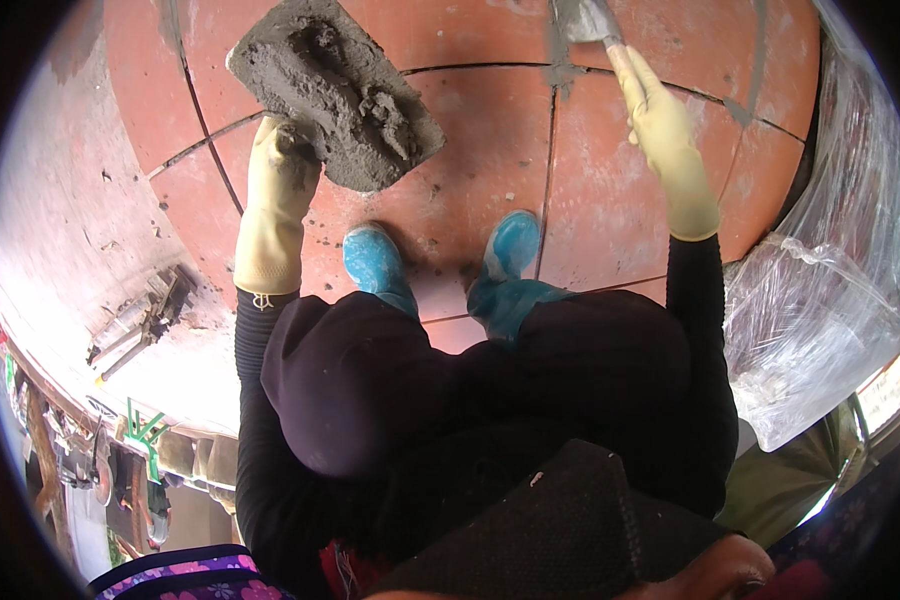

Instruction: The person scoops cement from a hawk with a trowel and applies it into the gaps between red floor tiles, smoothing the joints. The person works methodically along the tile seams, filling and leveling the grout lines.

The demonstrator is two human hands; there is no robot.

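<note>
My left hand [278,210], in a cream rubber glove, is closed round the handle of a rectangular mortar board at the upper left. Wet grey mortar [355,100] is heaped over the board and covers nearly all of it. My right hand [664,145], gloved alike, grips a small trowel [590,20] with fingers along its handle. The trowel's blade rests at or just above a grey-smeared joint between red floor tiles [470,110]; I cannot tell if it touches. Some joints are dark gaps, others bear grey mortar.
My blue boots [375,260] stand on the tiles between my hands. Crumpled clear plastic sheeting [820,300] lies along the right side. A pale, dusty surface [70,170] with debris [150,310] borders the tiles at left. Assorted tools and clutter [110,450] are at lower left.
</note>
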